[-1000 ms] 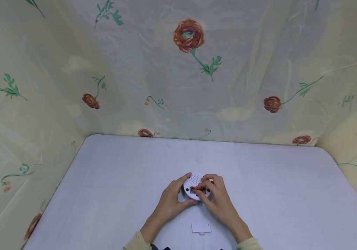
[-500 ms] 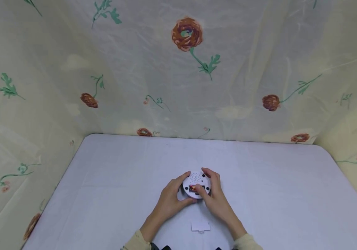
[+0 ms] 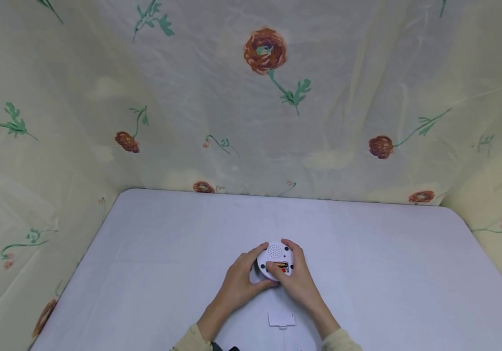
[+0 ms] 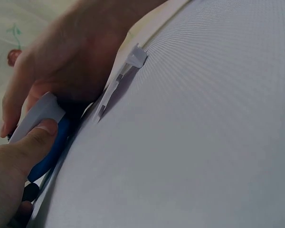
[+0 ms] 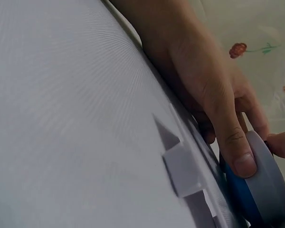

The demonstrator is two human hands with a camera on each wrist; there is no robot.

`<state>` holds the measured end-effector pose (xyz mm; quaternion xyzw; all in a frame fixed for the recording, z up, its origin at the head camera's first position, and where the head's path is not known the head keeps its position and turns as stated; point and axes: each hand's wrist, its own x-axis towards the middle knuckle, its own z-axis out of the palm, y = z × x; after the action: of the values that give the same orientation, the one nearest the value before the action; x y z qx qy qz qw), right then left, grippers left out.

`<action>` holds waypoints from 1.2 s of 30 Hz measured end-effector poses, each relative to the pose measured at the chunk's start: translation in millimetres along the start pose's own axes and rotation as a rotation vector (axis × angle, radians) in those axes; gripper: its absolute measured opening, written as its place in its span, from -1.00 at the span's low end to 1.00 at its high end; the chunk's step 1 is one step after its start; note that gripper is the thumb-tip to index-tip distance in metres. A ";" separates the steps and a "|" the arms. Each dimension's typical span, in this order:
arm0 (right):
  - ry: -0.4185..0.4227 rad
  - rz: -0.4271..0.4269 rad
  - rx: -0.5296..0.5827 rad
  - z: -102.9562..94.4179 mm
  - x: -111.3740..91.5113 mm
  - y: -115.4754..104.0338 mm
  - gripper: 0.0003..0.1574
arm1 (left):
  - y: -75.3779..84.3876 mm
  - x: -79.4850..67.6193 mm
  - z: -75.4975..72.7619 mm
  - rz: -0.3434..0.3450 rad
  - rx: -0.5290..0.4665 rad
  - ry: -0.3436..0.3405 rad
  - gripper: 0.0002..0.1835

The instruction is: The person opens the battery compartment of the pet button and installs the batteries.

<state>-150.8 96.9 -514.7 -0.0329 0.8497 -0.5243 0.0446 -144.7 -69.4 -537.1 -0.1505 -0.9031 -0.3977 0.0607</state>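
Note:
A round white device (image 3: 274,250) with speaker holes and small black feet lies face down between both hands on the table. Its battery compartment is uncovered, and batteries (image 3: 283,265) with orange and black wrapping show inside. My left hand (image 3: 238,282) grips the left rim, thumb along the near edge. With its thumb over the left end of the batteries, my right hand (image 3: 296,283) holds the far right rim in its fingers. The left wrist view shows the device's side (image 4: 57,145) as blue below a white rim. Both palms hide parts of its edge.
Nearer the body, a small white battery cover (image 3: 281,319) with a tab lies on the white table (image 3: 167,253). It also shows in the right wrist view as the cover (image 5: 183,171). Floral curtains (image 3: 215,97) rise beyond the table's back and sides.
The right hand's fingertips were pinching at the battery compartment; its fingers have since moved to the far rim. Its thumb has slid left across the batteries. The left hand keeps its grip.

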 end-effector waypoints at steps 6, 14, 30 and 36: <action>0.005 -0.031 -0.039 1.1 0.0 1.7 -0.01 | -1.1 -0.7 0.6 0.016 0.009 0.011 -0.06; 0.039 -0.050 -0.100 1.1 1.4 1.4 -0.05 | -0.1 0.7 0.6 0.013 0.021 0.006 -0.07; 0.065 -0.091 -0.130 3.2 2.3 4.8 -0.05 | -1.2 -0.6 0.2 0.029 0.004 0.007 -0.08; 0.067 -0.103 -0.137 3.8 1.9 6.6 -0.04 | -2.0 -1.2 0.3 0.032 0.007 -0.004 -0.07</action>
<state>-152.4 96.4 -522.4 -0.0619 0.8818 -0.4674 -0.0131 -144.2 -70.7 -538.9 -0.1654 -0.9021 -0.3932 0.0657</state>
